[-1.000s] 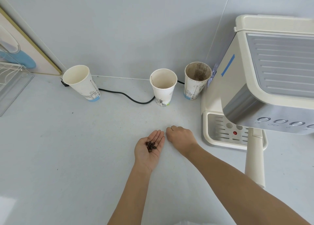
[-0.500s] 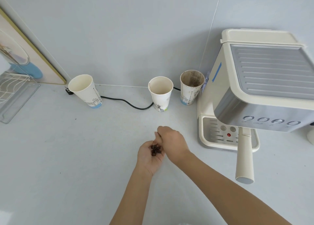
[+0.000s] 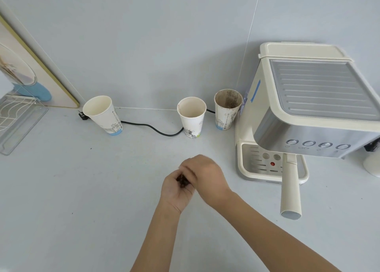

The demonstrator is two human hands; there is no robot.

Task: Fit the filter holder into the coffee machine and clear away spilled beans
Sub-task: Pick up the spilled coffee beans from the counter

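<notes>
My left hand (image 3: 176, 191) is cupped palm up over the counter middle, holding a small pile of dark coffee beans (image 3: 183, 180). My right hand (image 3: 207, 175) is curled over the left palm, its fingertips at the beans; the hand is motion-blurred. The cream and steel coffee machine (image 3: 308, 111) stands at the right. The filter holder's cream handle (image 3: 290, 187) sticks out toward me from under the machine's head, over the drip tray (image 3: 255, 165).
Three paper cups stand along the wall: one at the left (image 3: 102, 115), one in the middle (image 3: 192, 117), a stained one (image 3: 227, 107) beside the machine. A black cable (image 3: 152, 128) runs between them. A clear rack (image 3: 16, 123) sits far left. A white object (image 3: 373, 165) at the right edge.
My right hand has moved from the counter beside the left hand up onto the left palm. The view has pulled back and shifted, showing more of the machine.
</notes>
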